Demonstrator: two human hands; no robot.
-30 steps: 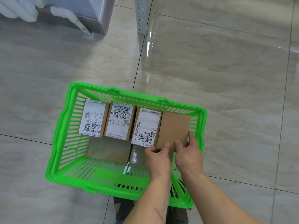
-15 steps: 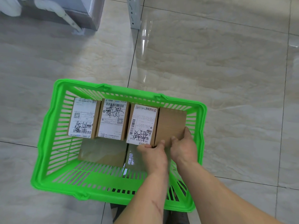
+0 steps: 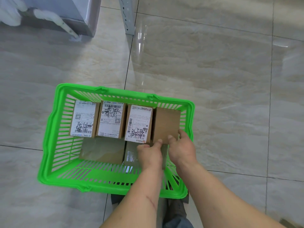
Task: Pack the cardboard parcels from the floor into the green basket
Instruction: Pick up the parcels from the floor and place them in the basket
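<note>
A green basket (image 3: 54, 129) stands on the tiled floor below me. Along its far wall stands a row of cardboard parcels: three with white shipping labels, the left (image 3: 83, 119), the middle (image 3: 110, 120) and the third (image 3: 139, 124), then a plain brown parcel (image 3: 166, 124) at the right end. Both hands grip the near edge of the plain brown parcel: my right hand (image 3: 181, 148) at its near right corner, my left hand (image 3: 150, 154) at its near left corner. A flat parcel (image 3: 102, 150) lies on the basket bottom in front of the row.
A grey cabinet base (image 3: 79, 17) with white wrapped material (image 3: 49, 18) stands at the top left. A perforated metal shelf post (image 3: 127, 15) rises at the top centre. My shoes (image 3: 179, 209) show just behind the basket's near rim.
Both hands stay on the plain brown parcel, which has settled a little deeper at the right end of the row. The camera view has shifted slightly.
</note>
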